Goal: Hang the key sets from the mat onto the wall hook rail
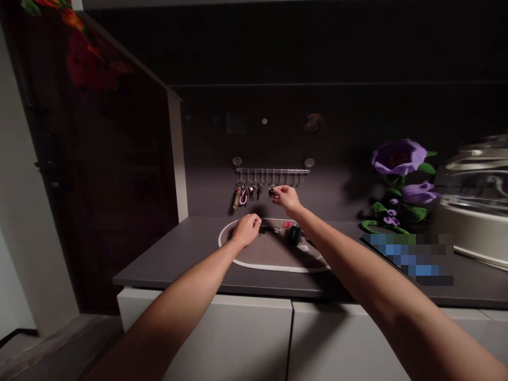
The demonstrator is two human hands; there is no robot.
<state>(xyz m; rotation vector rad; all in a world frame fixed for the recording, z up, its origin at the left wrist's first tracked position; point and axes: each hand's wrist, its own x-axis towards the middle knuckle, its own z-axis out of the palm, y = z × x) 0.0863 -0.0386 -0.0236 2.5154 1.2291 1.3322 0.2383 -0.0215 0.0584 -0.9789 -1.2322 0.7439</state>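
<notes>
My right hand (288,199) is raised at the hook rail (273,171), its fingers closed on a dark-headed key (271,192) whose ring is at one of the hooks. Whether the ring hangs free on the hook I cannot tell. Lower and to the left, my left hand (247,229) is over the oval mat (273,267) with its fingers curled together; what they hold, if anything, is hidden. Small dark and metal pieces, seemingly keys (277,230), lie just right of it. Beyond them are a red piece (287,225) and a black object with green marks (295,234).
Several key sets, one with a brown strap (237,198) and one with a pink carabiner (243,198), hang on the rail's left hooks. Purple artificial flowers (399,159) and a pale domed appliance (476,227) stand on the right of the dark counter (166,259).
</notes>
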